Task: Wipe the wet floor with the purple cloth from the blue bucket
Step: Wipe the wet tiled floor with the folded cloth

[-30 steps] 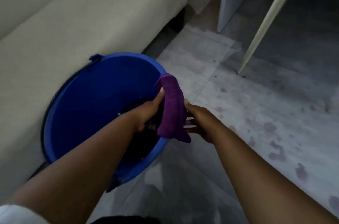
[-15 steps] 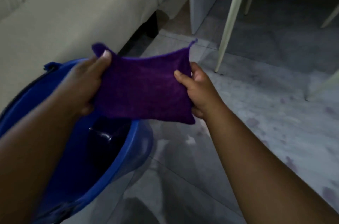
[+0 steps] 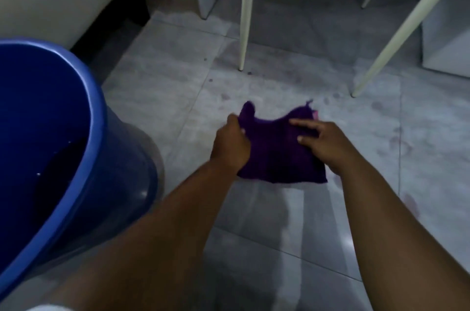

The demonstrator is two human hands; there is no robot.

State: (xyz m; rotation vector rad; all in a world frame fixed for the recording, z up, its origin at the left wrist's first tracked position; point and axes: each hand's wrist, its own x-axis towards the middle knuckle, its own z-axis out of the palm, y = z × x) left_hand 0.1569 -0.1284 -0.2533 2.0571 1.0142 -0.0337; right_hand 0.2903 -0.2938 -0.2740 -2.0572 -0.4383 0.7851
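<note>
Crosswise, purple cloth [image 3: 277, 153] between left hand [image 3: 230, 147] and right hand [image 3: 328, 146]

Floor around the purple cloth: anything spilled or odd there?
Yes. Dark reddish blotches dot the pale floor tiles right of the purple cloth, some reaching toward the chair legs. They look like spilled liquid, not tile pattern. Nothing looks damaged.
</note>
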